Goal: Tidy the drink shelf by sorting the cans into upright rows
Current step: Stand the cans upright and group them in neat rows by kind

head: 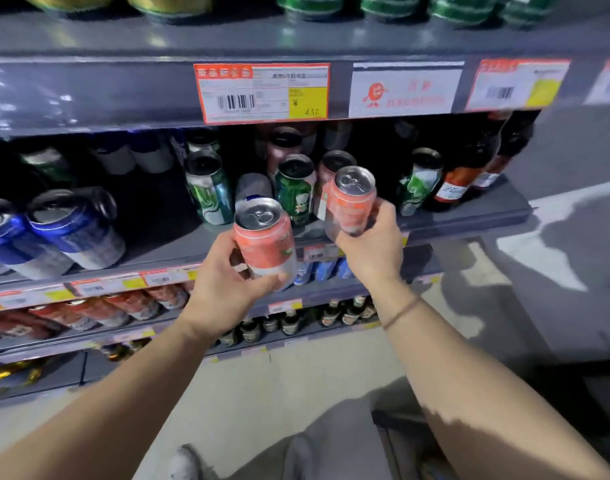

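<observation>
My left hand (223, 289) grips an orange can (267, 242) from below, holding it upright in front of the grey drink shelf (165, 251). Over the shelf's front edge, my right hand (374, 244) holds a second orange can (350, 202), also upright. Just behind these stand green cans (294, 190) and another reddish can (331, 164). A green can (208, 188) stands further left. Blue cans (76, 230) sit in a row at the shelf's left.
Dark bottles (466, 174) stand at the shelf's right end beside a green-and-white can (419, 181). Price tags (262, 93) hang on the shelf above. Lower shelves hold red cans (99, 310) and small bottles (289, 322). The floor lies at right.
</observation>
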